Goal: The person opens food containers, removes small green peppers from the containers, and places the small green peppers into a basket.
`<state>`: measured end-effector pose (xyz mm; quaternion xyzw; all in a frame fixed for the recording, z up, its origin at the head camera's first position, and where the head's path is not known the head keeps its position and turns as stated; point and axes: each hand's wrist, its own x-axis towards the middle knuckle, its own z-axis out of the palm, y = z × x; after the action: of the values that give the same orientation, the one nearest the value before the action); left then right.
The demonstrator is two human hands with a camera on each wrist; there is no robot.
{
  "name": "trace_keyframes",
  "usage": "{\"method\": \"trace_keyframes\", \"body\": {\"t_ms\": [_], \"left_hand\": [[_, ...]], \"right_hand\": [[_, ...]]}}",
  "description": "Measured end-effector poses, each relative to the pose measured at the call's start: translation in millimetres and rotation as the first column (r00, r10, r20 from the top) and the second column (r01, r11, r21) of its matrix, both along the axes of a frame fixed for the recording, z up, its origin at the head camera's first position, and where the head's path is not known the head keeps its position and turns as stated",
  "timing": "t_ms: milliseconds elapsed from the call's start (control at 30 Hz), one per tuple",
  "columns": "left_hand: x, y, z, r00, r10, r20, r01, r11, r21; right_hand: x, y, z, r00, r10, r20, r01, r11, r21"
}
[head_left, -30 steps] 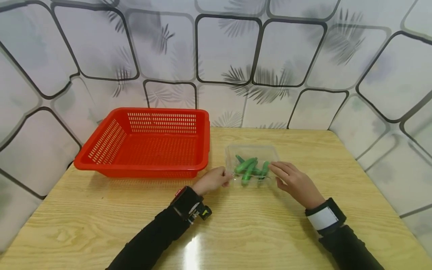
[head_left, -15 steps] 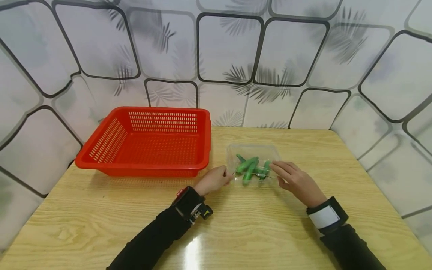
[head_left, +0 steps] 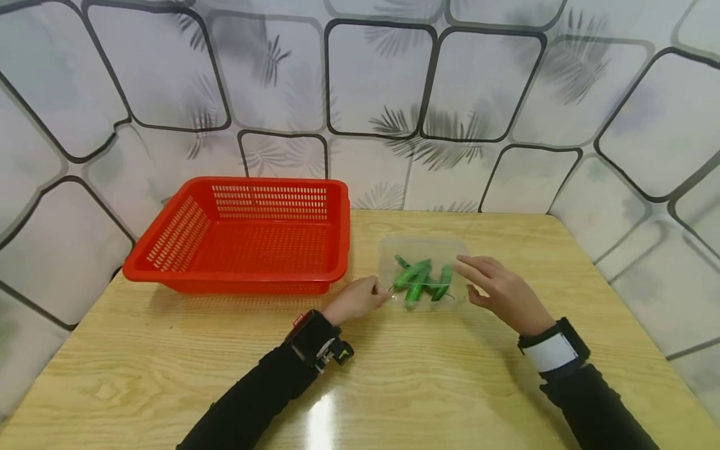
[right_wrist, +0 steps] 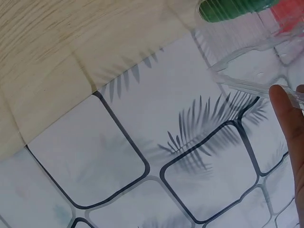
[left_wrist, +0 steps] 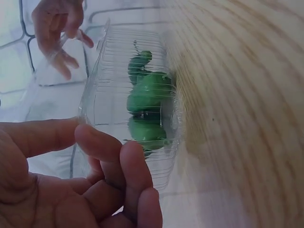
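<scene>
A clear plastic clamshell box (head_left: 388, 250) stands on the table with several green peppers (head_left: 417, 281) inside, their thin stems showing in the left wrist view. At its near left corner my left hand (head_left: 357, 300) pinches the rim between thumb and forefinger, the other fingers curled. My right hand (head_left: 506, 297) is at the box's right side, holding the edge of the clear lid (right_wrist: 256, 88) between thumb and fingers. Seen from the left wrist, that lid stands raised at an angle from the base. Most of the right hand falls outside the right wrist view.
Left of the box sits a red plastic basket (head_left: 264, 250) with slotted walls, nothing visible in it. The pale wooden table (head_left: 394, 387) meets patterned walls (head_left: 377, 81) at the back and sides.
My right hand has shifted slightly right and up with the lid edge, and the peppers show more clearly. The left hand has stayed at the box corner.
</scene>
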<state>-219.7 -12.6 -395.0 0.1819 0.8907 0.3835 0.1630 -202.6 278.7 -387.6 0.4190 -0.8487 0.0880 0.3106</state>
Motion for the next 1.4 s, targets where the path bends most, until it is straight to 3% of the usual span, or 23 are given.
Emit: {"method": "trace_keyframes", "body": {"t_ms": [267, 433, 600, 700, 833, 967, 1100, 1167, 1233, 1400], "left_hand": [[-4.3, -1.8, -4.6, 0.987, 0.012, 0.157, -0.033, 0.991, 0.13], [-4.8, -2.0, -3.8, 0.988, 0.037, 0.153, -0.057, 0.99, 0.132], [-6.3, -3.4, -3.0, 0.987, 0.048, 0.152, -0.065, 0.992, 0.111], [-7.6, -3.9, -2.3, 0.985, 0.054, 0.161, -0.071, 0.993, 0.098], [-8.2, -3.9, -2.0, 0.983, 0.053, 0.174, -0.07, 0.993, 0.094], [-7.9, -3.8, -2.6, 0.985, 0.048, 0.164, -0.064, 0.993, 0.096], [-6.9, -3.1, -2.8, 0.986, 0.047, 0.158, -0.064, 0.992, 0.105], [-6.3, -2.5, -2.8, 0.986, 0.044, 0.162, -0.063, 0.992, 0.112], [-5.8, -1.8, -2.9, 0.986, 0.04, 0.164, -0.06, 0.991, 0.117], [-5.5, -1.4, -2.8, 0.988, 0.034, 0.153, -0.052, 0.992, 0.113]], "right_hand": [[2.6, -0.2, -11.7, 0.999, -0.034, 0.023, 0.033, 0.999, 0.022], [1.3, -0.7, -5.8, 0.996, -0.086, 0.01, 0.086, 0.996, -0.023], [-10.6, 0.6, 6.5, 0.989, -0.129, 0.066, 0.139, 0.975, -0.173], [-25.2, 1.6, 14.1, 0.987, -0.109, 0.119, 0.141, 0.943, -0.301], [-47.9, 0.9, 23.8, 0.97, -0.106, 0.22, 0.197, 0.872, -0.448], [-69.2, -2.9, 36.0, 0.938, -0.093, 0.333, 0.267, 0.806, -0.528], [-93.5, -3.3, 44.4, 0.908, -0.07, 0.414, 0.315, 0.765, -0.562], [-106.8, -1.9, 44.9, 0.893, -0.068, 0.444, 0.331, 0.769, -0.547], [-118.7, 0.1, 42.6, 0.873, -0.063, 0.484, 0.34, 0.79, -0.51], [-136.8, 3.7, 31.1, 0.788, -0.059, 0.613, 0.342, 0.87, -0.356]]}}
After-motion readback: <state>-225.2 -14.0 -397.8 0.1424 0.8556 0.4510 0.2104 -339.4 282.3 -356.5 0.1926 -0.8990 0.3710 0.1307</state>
